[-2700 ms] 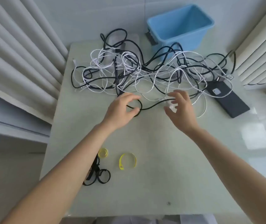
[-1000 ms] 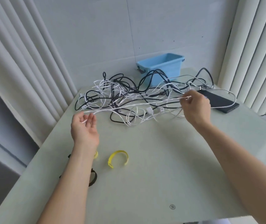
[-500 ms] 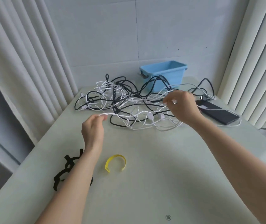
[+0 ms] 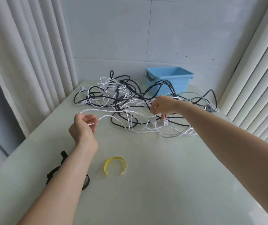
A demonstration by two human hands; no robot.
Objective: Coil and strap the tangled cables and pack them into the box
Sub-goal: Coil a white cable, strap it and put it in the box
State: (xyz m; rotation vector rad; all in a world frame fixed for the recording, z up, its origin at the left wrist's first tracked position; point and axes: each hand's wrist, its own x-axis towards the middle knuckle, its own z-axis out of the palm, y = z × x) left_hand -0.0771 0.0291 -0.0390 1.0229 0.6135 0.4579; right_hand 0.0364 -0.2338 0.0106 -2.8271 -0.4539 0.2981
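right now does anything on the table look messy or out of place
Yes: the black and white cables still lie in one tangled heap in front of the blue box, none coiled or strapped. The left hand and right hand hold a white cable stretched between them. The yellow strap lies unused.

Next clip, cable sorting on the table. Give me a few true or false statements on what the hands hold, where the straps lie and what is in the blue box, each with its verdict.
1. Both hands hold a white cable. True: the left hand and the right hand each grip the white cable stretched between them.
2. The yellow strap is wrapped around a coil. False: the yellow strap lies loose on the table, curled open.
3. The blue box holds coiled cables. False: no cables show inside the blue box, though its floor is hidden.
4. The black straps lie near the left forearm. True: the black straps are partly hidden by it.
5. The cable pile is still tangled. True: the cable pile is black and white loops mixed together.
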